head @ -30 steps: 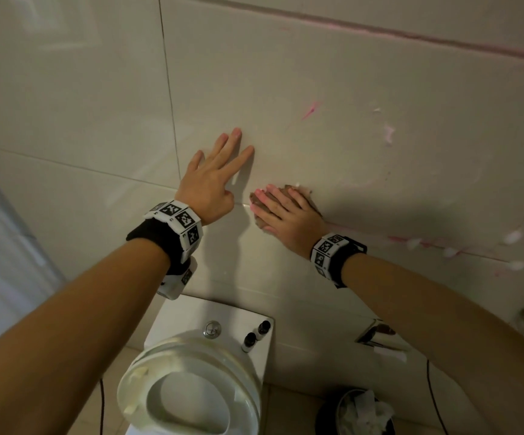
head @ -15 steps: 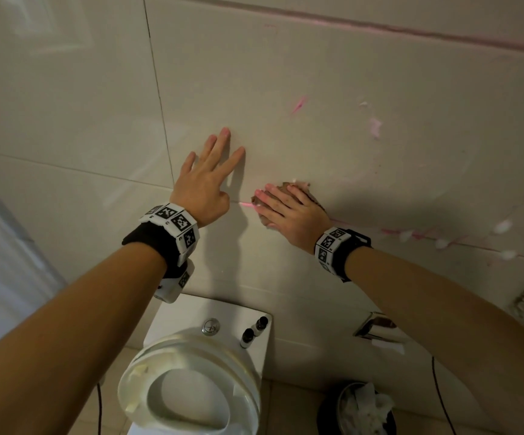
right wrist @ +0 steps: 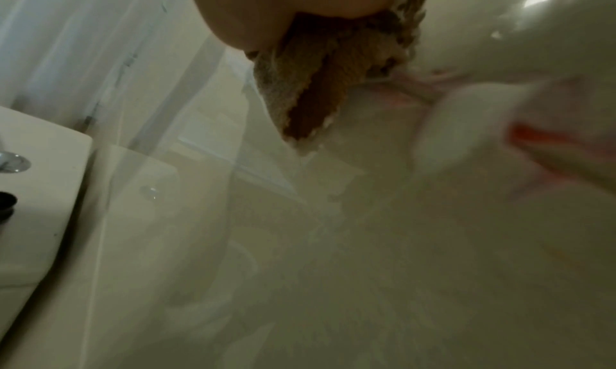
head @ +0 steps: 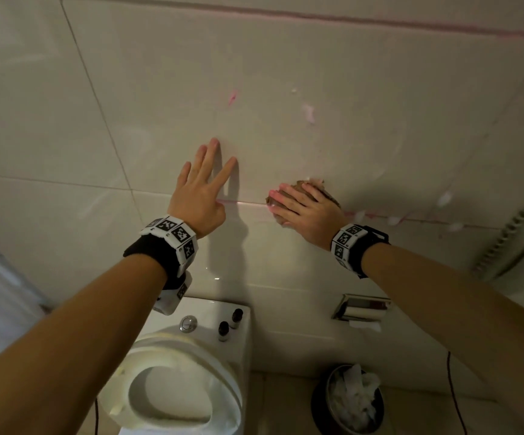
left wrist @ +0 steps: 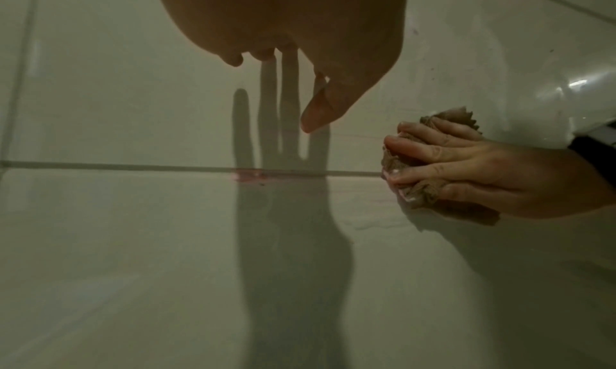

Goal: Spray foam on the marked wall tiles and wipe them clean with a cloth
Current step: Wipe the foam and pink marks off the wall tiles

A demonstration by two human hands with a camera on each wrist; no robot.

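My left hand [head: 201, 189] rests flat on the cream wall tile [head: 285, 73], fingers straight and spread; in the left wrist view the left hand [left wrist: 300, 32] casts its shadow on the wall. To its right, my right hand [head: 304, 208] holds a wadded brown cloth [head: 300, 184] against the pink-marked grout line [head: 380, 215]. The left wrist view shows the right hand [left wrist: 466, 169] with fingers curled over the cloth [left wrist: 450, 119]. Foam blobs [head: 309, 113] and a pink smear [head: 232, 97] dot the tile. The cloth [right wrist: 316, 85] hangs beside blurred white foam [right wrist: 466, 127].
Below the hands stands a white toilet [head: 185, 372] with two small dark bottles [head: 230, 324] on its cistern. A chrome paper holder [head: 361, 306] is on the wall, a bin with tissue [head: 351, 400] on the floor, and a ribbed hose [head: 512, 240] at the right.
My right hand has slid the cloth to the right along the grout line, widening the gap to the left hand. The left hand stays flat on the wall.
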